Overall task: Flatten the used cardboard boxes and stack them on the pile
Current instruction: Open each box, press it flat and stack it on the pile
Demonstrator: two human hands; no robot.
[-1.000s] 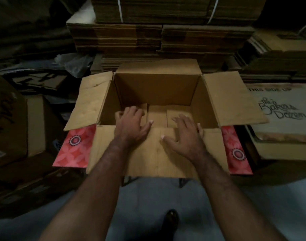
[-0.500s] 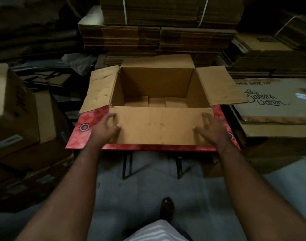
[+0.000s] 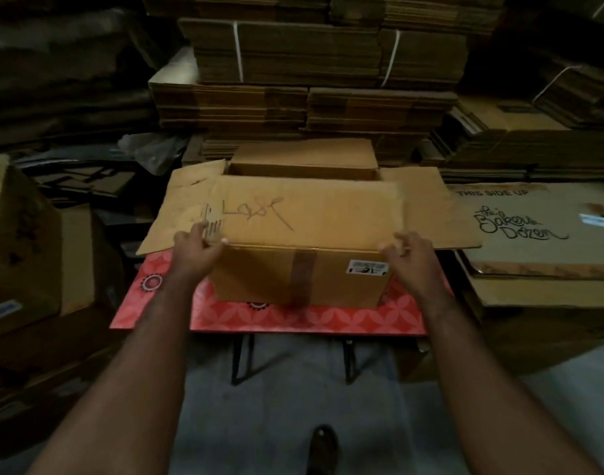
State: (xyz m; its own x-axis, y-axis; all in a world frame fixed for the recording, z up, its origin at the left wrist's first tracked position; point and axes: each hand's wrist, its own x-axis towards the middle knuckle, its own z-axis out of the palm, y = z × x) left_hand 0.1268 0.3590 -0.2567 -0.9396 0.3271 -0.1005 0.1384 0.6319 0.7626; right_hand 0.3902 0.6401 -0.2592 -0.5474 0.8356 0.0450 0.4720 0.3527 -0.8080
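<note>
Grip: left hand [image 3: 194, 250] and right hand [image 3: 408, 255] each clasp a near top corner of the cardboard box [image 3: 302, 269], which sits erect on a red patterned table [image 3: 293, 318]. Step, by judgement: preparing collapse; taped seam needs releasing next. Material: matte corrugated board. Beyond: strapped flattened stacks [image 3: 311, 73].

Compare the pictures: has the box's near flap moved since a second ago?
Yes. The near flap hung toward the person over the red patterned table's front; now it is folded away over the opening, both hands, left and right, at its hinge corners.
</note>
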